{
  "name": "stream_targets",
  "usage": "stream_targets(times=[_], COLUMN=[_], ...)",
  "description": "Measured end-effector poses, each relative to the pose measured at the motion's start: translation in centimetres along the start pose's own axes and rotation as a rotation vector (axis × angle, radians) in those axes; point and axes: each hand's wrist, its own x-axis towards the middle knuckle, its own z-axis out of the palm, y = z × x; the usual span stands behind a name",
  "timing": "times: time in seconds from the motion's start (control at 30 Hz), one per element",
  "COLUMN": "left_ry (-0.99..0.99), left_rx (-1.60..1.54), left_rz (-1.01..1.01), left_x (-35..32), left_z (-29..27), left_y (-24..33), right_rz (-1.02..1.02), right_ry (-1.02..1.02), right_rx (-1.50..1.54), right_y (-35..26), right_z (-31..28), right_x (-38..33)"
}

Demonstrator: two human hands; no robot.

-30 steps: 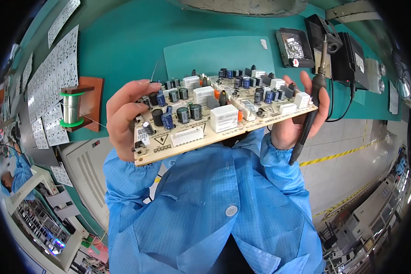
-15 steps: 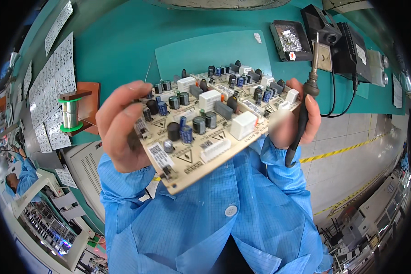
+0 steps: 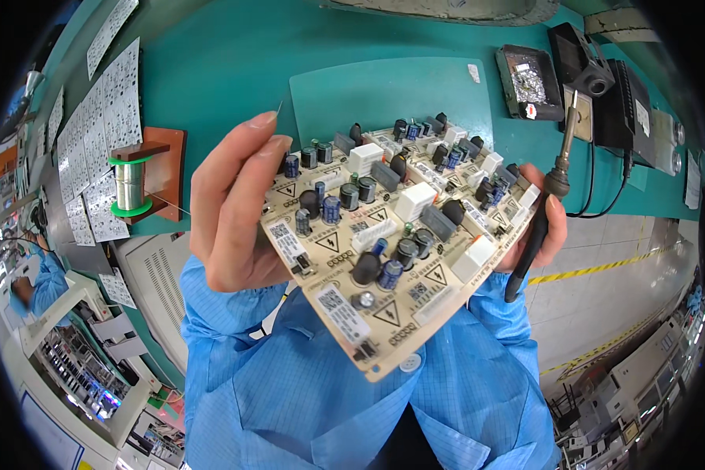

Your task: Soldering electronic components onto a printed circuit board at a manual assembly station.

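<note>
A cream circuit board panel (image 3: 343, 270) is held up in front of my chest, tilted, its component side showing. Blue and black capacitors, white blocks and printed labels cover it. My left hand (image 3: 239, 207) grips its left edge; a thin solder wire (image 3: 280, 108) pokes up from between the fingertips. At the far right edge, my right hand (image 3: 552, 227) supports the board and also holds a soldering iron (image 3: 534, 239) by its black handle, metal tip pointing up and away. The board hides part of the right hand's fingers.
A solder spool (image 3: 130, 186) stands on a reddish-brown holder at the left, near printed sheets (image 3: 100, 133). On the green bench mat (image 3: 211, 70) at the far right are a black tray (image 3: 528, 82) of metal scraps, a sponge and black soldering equipment (image 3: 630, 102). Beyond, yellow-black tape marks the floor.
The board has tilted, so more of its component face shows and its near corner hangs lower. Both hands have shifted slightly right in view, still holding the board, with the iron in the right.
</note>
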Motion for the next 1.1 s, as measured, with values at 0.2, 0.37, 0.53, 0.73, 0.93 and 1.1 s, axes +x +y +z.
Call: stream_targets(times=[0.2,0.37,0.53,0.73,0.93,1.1], left_ry=[-0.021,-0.042,0.004,0.026,0.110,0.103], left_rx=[-0.097,-0.094,-0.197,-0.209,-0.264,-0.230], left_rz=[-0.001,0.036,-0.031,-0.056,0.002,0.023], left_x=[-0.3,-0.3,-0.2,-0.1,0.5,0.3], left_z=[0.0,0.1,0.2,0.3,1.0,1.0], left_y=[-1.9,-3.1,-3.8,-4.0,-3.7,-3.2], right_rz=[-0.038,-0.038,-0.023,-0.030,-0.036,-0.039], right_ry=[-0.074,-0.034,-0.015,-0.047,-0.036,-0.022], right_rx=[-0.036,0.002,-0.115,-0.122,-0.123,-0.116], right_y=[-0.5,-0.6,-1.2,-1.1,-1.0,-1.2], right_z=[0.3,1.0,1.7,1.5,1.2,0.9], right_x=[0.6,1.1,2.0,2.4,2.4,1.9])
